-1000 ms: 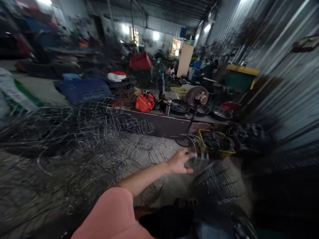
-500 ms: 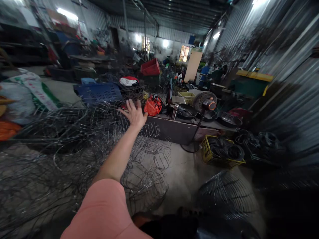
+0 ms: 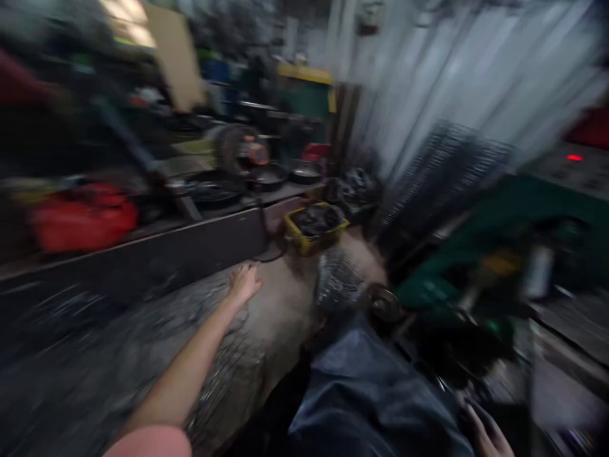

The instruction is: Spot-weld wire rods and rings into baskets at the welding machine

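My left hand (image 3: 244,282) is stretched forward over the floor, blurred. Its fingers are loosely bent, with the thumb apart and nothing seen in them. Below that arm, wire frames (image 3: 223,374) lie smeared on the floor. At the lower right edge shows part of my right hand (image 3: 488,431), beside dark cloth over my lap (image 3: 375,387). Its fingers are mostly hidden, and I cannot make out whether it holds anything. Ahead of my lap stands a stack of curved wire pieces (image 3: 337,276).
A yellow crate (image 3: 314,231) of dark coils stands near a low board (image 3: 204,244). Behind it are a fan (image 3: 242,149), black pans (image 3: 214,189) and a red bag (image 3: 85,216). A green machine (image 3: 533,209) stands at right, beside wire mesh (image 3: 442,171) leaning against the wall.
The view has swung right and down. My left hand, earlier raised with spread fingers, is now lower with bent fingers. My right hand and the green machine have come into view.
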`<state>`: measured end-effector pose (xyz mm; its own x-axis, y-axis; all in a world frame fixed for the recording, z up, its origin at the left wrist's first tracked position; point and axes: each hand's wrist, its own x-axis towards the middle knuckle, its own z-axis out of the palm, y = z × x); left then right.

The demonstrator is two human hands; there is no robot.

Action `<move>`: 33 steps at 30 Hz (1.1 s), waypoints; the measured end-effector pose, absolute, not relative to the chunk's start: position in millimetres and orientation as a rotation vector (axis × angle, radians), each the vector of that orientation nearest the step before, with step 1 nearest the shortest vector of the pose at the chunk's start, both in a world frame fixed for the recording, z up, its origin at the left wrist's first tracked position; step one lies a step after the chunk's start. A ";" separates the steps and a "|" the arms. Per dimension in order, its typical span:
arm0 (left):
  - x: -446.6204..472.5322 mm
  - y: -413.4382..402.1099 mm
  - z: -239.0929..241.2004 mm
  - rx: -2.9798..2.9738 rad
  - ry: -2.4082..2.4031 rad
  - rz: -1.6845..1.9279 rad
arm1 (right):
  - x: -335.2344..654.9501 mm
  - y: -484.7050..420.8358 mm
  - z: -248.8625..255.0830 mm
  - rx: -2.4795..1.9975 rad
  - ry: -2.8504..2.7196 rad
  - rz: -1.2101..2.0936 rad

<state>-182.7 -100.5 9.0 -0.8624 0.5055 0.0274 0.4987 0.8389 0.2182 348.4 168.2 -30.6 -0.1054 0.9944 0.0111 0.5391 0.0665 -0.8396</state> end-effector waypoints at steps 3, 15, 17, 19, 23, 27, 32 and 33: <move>-163.4 -3.5 -14.1 1.283 2.718 0.307 | 372.8 143.7 -43.6 -1.693 -1.444 0.901; -73.8 183.5 -100.0 1.555 2.418 0.276 | 378.0 129.6 -68.9 -1.698 -1.375 0.757; -88.3 184.8 -94.6 1.556 2.479 0.375 | 378.1 132.4 -69.0 -1.696 -1.392 0.749; -108.4 185.2 -77.3 1.561 2.563 0.486 | 376.6 134.4 -70.5 -1.685 -1.406 0.745; -136.9 172.2 -17.3 1.489 2.680 1.148 | 371.3 135.1 -74.0 -1.657 -1.412 0.752; -116.4 138.2 45.4 1.319 2.085 1.929 | 364.1 134.0 -66.1 -1.633 -1.369 0.841; -56.5 112.4 80.9 0.731 1.183 2.170 | 345.3 130.7 -18.4 -1.477 -1.230 1.131; -44.8 111.9 81.2 0.626 1.065 2.114 | 340.6 128.7 -5.1 -1.402 -1.264 1.156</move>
